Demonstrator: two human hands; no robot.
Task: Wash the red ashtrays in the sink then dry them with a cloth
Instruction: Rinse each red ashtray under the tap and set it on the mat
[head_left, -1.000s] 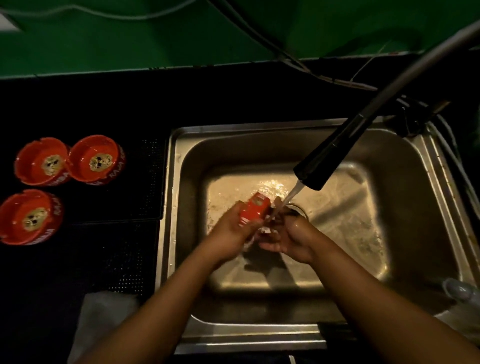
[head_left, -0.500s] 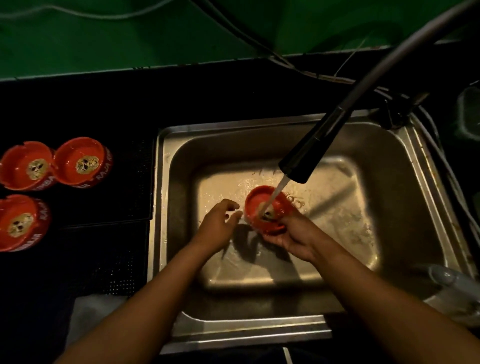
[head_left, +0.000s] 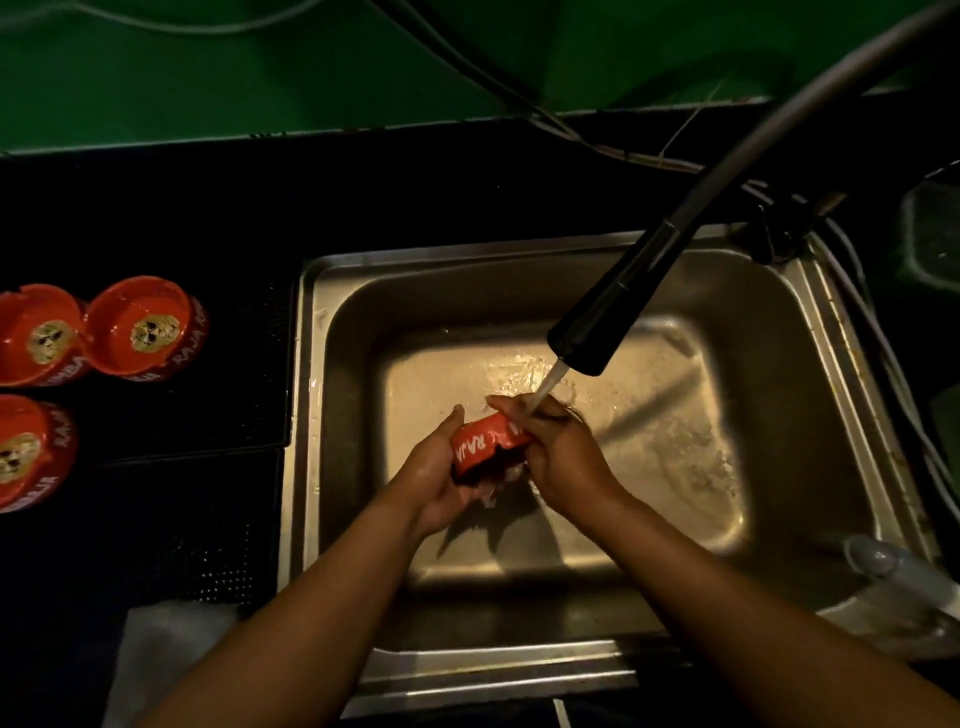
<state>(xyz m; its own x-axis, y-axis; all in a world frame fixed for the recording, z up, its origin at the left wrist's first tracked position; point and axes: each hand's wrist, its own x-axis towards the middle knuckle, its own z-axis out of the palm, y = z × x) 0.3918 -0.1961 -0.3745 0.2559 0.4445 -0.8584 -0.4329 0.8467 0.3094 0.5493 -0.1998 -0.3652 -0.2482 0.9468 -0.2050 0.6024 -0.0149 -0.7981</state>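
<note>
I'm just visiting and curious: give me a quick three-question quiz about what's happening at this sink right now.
1. True or false: water runs from the faucet into the sink.
2. How many red ashtrays sit on the dark counter left of the sink?
3. Under the stream, the left hand and right hand together grip: A) a glass, B) another ashtray, C) a spoon.
Key: 1 true; 2 three; 3 B.

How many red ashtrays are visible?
4. Beside the sink: far-left ashtray, second ashtray, near ashtray. Fourth ashtray in left hand and right hand under the tap. Others possibly offscreen.
</note>
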